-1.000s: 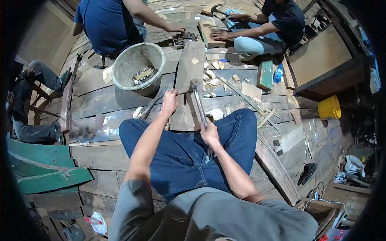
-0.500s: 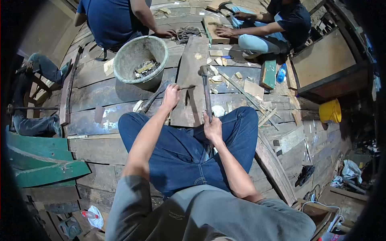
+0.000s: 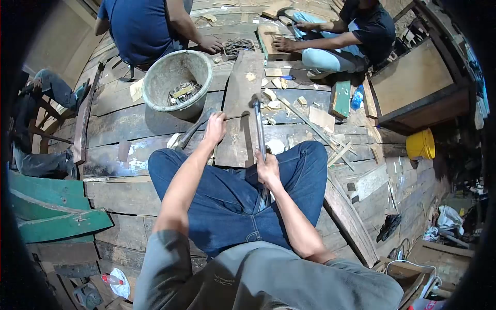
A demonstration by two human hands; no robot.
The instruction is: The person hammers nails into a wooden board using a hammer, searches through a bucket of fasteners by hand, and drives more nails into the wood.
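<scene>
My right hand (image 3: pixel 267 168) is wrapped round the handle of a hammer (image 3: pixel 260 126), whose head points away from me over the right edge of a wooden board (image 3: pixel 237 93). Closed round a thin dark metal piece (image 3: pixel 236 115) is my left hand (image 3: pixel 215 127); the piece reaches right, over the board. What it is exactly is too small to tell. The board lies lengthwise in front of my crossed legs. A dark bar-like tool (image 3: pixel 192 130) rests on the floor just left of my left hand.
A large bucket (image 3: pixel 206 77) with metal scraps stands front left. Two people (image 3: pixel 137 31) (image 3: pixel 369 31) sit ahead, and another person's legs (image 3: pixel 44 163) show at left. Nearby are wood chips (image 3: pixel 274 105), a yellow bucket (image 3: pixel 421 144), green planks (image 3: pixel 57 227) and a long beam (image 3: pixel 351 222).
The hammer head rose off the board area, then came down again slightly. My left hand still holds the metal piece. The person at front left has shifted a hand near the metal pile.
</scene>
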